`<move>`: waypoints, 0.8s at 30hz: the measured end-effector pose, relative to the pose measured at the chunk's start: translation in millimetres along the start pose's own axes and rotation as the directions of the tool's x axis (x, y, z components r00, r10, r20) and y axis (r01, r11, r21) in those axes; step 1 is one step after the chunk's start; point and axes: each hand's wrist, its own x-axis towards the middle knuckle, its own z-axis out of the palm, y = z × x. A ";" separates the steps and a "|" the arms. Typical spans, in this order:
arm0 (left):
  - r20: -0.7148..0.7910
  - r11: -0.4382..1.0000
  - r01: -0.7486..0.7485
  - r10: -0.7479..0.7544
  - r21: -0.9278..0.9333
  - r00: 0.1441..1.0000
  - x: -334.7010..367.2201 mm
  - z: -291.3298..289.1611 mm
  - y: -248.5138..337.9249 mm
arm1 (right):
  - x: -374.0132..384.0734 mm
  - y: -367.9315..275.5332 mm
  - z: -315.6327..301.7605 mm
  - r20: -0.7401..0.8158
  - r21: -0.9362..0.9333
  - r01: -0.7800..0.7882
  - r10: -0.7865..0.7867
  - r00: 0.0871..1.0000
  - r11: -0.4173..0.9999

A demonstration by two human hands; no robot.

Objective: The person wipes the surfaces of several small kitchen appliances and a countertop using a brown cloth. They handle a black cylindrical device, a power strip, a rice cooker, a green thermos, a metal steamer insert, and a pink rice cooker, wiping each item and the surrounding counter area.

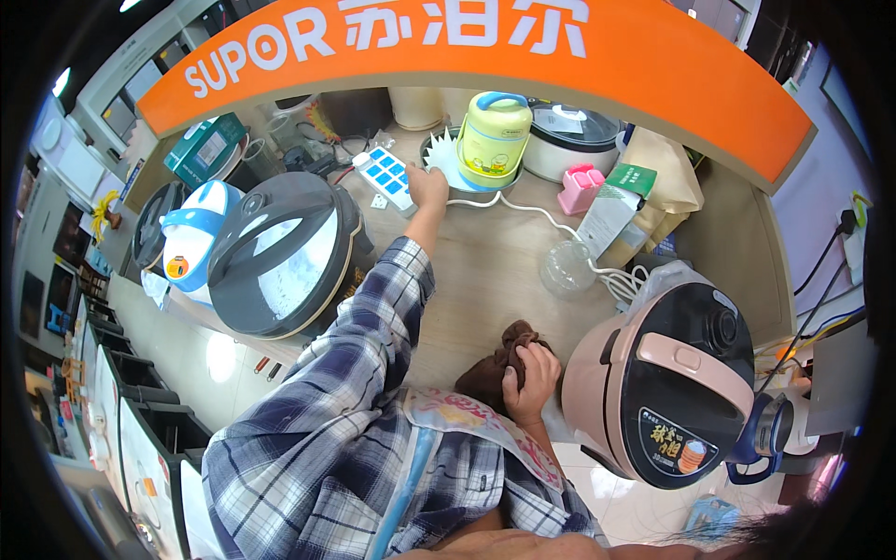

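Note:
My left hand (pixel 428 191) reaches to the back of the counter, its fingers closed on the near end of a white power strip (pixel 385 175) with blue squares on its face. The strip is tilted. A green-and-yellow lidded pail (pixel 495 140) with a blue handle stands just right of that hand. By the counter's front edge, my right hand (pixel 533 381) is closed on a bunched brown cloth (pixel 490 375), part of which hangs toward my apron (pixel 476 420). A pink-and-black pressure cooker (pixel 653 373) stands right beside the right hand.
A large black pressure cooker (pixel 280 252) and a blue-and-white appliance (pixel 201 229) stand left. A white cord (pixel 551 217) runs toward a clear jar (pixel 567 269). Behind are a rice cooker (pixel 571 140), pink item (pixel 581 189) and paper bag (pixel 667 168). An orange sign board (pixel 635 56) overhangs the counter.

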 end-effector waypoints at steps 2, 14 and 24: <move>0.018 0.992 0.067 -0.066 -0.106 0.998 0.0 0.3 -6.3 | -1.7 0.3 0.2 -0.005 -0.015 -0.011 0.011 1.000 1.000; 0.259 0.834 0.462 -0.394 -0.302 0.882 -5.7 -19.7 -38.4 | -1.7 0.4 -0.5 -0.001 -0.004 -0.015 0.015 1.000 1.000; 0.109 0.894 0.408 -0.394 -0.187 0.913 -20.4 -43.8 -18.8 | -1.2 1.1 -0.3 -0.010 -0.005 -0.010 0.010 1.000 1.000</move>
